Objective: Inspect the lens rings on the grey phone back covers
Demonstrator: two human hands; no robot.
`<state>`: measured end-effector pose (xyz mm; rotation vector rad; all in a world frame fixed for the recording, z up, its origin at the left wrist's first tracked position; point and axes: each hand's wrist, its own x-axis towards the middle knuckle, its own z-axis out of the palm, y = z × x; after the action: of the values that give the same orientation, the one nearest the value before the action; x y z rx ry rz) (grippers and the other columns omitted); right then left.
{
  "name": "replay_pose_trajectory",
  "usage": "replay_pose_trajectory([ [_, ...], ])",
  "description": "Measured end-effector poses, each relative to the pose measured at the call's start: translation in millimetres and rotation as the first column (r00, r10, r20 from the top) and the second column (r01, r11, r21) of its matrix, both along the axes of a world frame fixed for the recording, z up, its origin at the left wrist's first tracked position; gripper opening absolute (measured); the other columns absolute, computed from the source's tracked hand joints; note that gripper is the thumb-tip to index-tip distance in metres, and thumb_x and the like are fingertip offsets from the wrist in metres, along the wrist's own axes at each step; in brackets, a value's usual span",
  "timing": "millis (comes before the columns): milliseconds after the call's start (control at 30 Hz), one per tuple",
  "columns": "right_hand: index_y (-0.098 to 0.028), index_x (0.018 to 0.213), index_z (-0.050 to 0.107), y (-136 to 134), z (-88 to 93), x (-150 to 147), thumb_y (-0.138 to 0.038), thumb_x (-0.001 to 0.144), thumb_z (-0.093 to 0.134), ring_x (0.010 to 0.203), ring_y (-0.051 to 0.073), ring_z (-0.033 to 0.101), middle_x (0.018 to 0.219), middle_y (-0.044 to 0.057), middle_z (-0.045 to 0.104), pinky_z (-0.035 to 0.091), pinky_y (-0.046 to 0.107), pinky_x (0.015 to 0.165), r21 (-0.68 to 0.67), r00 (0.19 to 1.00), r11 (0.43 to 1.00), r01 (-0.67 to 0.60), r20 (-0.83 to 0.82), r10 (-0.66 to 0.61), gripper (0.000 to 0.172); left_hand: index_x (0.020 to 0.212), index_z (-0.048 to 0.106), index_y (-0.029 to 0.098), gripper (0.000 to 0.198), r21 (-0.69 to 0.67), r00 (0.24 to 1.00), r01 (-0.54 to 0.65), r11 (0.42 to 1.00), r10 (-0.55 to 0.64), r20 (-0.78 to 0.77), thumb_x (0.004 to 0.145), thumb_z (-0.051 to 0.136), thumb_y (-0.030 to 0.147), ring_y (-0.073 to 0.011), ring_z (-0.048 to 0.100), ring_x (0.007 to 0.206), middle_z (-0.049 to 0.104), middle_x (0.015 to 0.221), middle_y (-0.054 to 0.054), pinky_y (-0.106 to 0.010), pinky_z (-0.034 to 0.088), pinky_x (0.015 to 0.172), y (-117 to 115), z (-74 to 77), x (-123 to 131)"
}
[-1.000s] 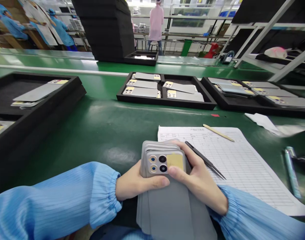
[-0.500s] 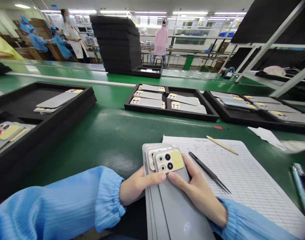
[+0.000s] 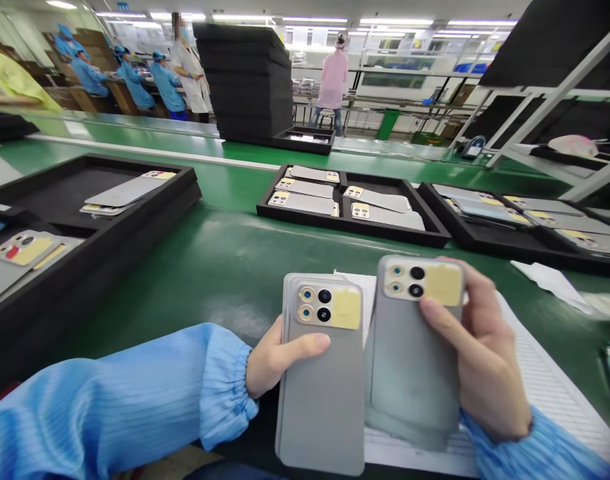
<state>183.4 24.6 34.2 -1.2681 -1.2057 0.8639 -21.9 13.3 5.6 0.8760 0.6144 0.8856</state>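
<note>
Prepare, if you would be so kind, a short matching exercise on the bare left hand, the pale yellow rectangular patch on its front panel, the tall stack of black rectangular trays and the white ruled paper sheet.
Column one
1. Bare left hand
2. Pale yellow rectangular patch
3. Tall stack of black rectangular trays
4. White ruled paper sheet

Column two
A. At the far side of the glossy green table
B. Partly hidden behind the bare right hand
C. Holding slim grey phone-shaped panels
D. Beside two round black lenses

Pairs: 1-C; 2-D; 3-A; 4-B
</note>
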Motion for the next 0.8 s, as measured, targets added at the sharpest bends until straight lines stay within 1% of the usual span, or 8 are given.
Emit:
replay_pose_trajectory([
  [100, -0.043, 0.126, 0.035, 4.5, -1.8, 5.8, -0.034, 0.077, 0.059, 0.09, 0.019, 0.058, 0.106, -0.003, 0.058, 0.048, 0.032, 0.076, -0.01, 0.999, 0.999, 0.036, 0.01, -0.036, 0.055, 0.102, 0.061, 0.022, 0.026, 0.112, 0.999, 0.033, 0.993, -0.033, -0.004, 0.076, 0.057, 0.021, -0.0148, 0.062, 0.082, 0.067, 0.096, -0.003, -0.026, 0.047, 0.079, -1.8, 0.0, 0.4],
  [167, -0.042, 0.124, 0.039, 5.0, -6.3, 5.0, -0.036, 0.078, 0.058, 0.108, 0.022, 0.05, 0.121, -0.004, 0.052, 0.039, 0.038, 0.093, -0.028, 0.995, 0.999, -0.025, 0.096, 0.027, 0.051, 0.107, 0.059, 0.024, 0.031, 0.179, 0.998, 0.069, 0.981, -0.066, -0.023, 0.077, 0.057, 0.019, -0.016, 0.06, 0.091, 0.065, 0.104, -0.002, -0.027, 0.044, 0.084, -2.4, -0.2, 0.8],
  [233, -0.038, 0.118, 0.049, 3.0, -11.5, 0.9, -0.037, 0.079, 0.056, 0.117, 0.023, 0.043, 0.126, -0.006, 0.049, 0.031, 0.039, 0.101, -0.075, 0.97, 0.986, -0.15, 0.18, 0.162, 0.04, 0.113, 0.055, 0.025, 0.038, 0.222, 0.997, 0.079, 0.972, -0.071, -0.044, 0.076, 0.058, 0.018, -0.0184, 0.056, 0.101, 0.062, 0.112, -0.003, -0.029, 0.041, 0.089, -2.8, -0.5, 1.1],
  [300, -0.034, 0.111, 0.057, -0.6, -15.8, -4.3, -0.037, 0.081, 0.053, 0.114, 0.023, 0.046, 0.12, -0.004, 0.056, 0.034, 0.037, 0.098, -0.159, 0.932, 0.947, -0.277, 0.195, 0.306, 0.03, 0.119, 0.05, 0.025, 0.045, 0.228, 0.996, 0.069, 0.971, -0.056, -0.063, 0.075, 0.059, 0.017, -0.0206, 0.052, 0.108, 0.058, 0.118, -0.004, -0.031, 0.039, 0.092, -2.9, -0.6, 1.3],
  [367, -0.031, 0.107, 0.06, -4.8, -18.3, -8.6, -0.037, 0.083, 0.05, 0.107, 0.023, 0.053, 0.112, -0.002, 0.061, 0.04, 0.036, 0.092, -0.223, 0.909, 0.914, -0.338, 0.175, 0.379, 0.026, 0.122, 0.047, 0.024, 0.049, 0.204, 0.996, 0.069, 0.977, -0.055, -0.076, 0.075, 0.059, 0.018, -0.0219, 0.051, 0.11, 0.056, 0.121, -0.005, -0.033, 0.039, 0.093, -2.9, -0.3, 1.5],
  [600, -0.026, 0.111, 0.059, -13.8, -18.0, -14.9, -0.041, 0.086, 0.041, 0.107, 0.024, 0.053, 0.114, 0.003, 0.061, 0.043, 0.036, 0.091, -0.195, 0.898, 0.894, -0.404, 0.102, 0.428, 0.034, 0.122, 0.047, 0.021, 0.047, 0.147, 0.985, 0.121, 0.982, -0.101, -0.137, 0.076, 0.058, 0.017, -0.0229, 0.049, 0.112, 0.054, 0.123, -0.007, -0.036, 0.037, 0.095, -0.5, 2.7, 3.7],
  [733, -0.026, 0.11, 0.058, -14.7, -16.4, -21.4, -0.034, 0.074, 0.062, 0.108, 0.024, 0.052, 0.114, 0.002, 0.061, 0.042, 0.034, 0.092, -0.194, 0.87, 0.894, -0.404, 0.221, 0.441, 0.037, 0.119, 0.05, 0.019, 0.045, 0.109, 0.975, 0.155, 0.982, -0.134, -0.174, 0.075, 0.059, 0.019, -0.024, 0.05, 0.111, 0.055, 0.122, -0.008, -0.038, 0.035, 0.097, 0.8, 2.1, 4.2],
  [800, -0.026, 0.107, 0.059, -15.7, -15.8, -24.4, -0.031, 0.071, 0.066, 0.107, 0.023, 0.053, 0.11, 0.001, 0.062, 0.043, 0.033, 0.091, -0.188, 0.861, 0.899, -0.397, 0.262, 0.435, 0.037, 0.118, 0.051, 0.019, 0.043, 0.115, 0.979, 0.153, 0.981, -0.135, -0.152, 0.076, 0.058, 0.02, -0.0236, 0.048, 0.113, 0.055, 0.122, -0.008, -0.037, 0.032, 0.099, 0.6, 1.7, 4.2],
])
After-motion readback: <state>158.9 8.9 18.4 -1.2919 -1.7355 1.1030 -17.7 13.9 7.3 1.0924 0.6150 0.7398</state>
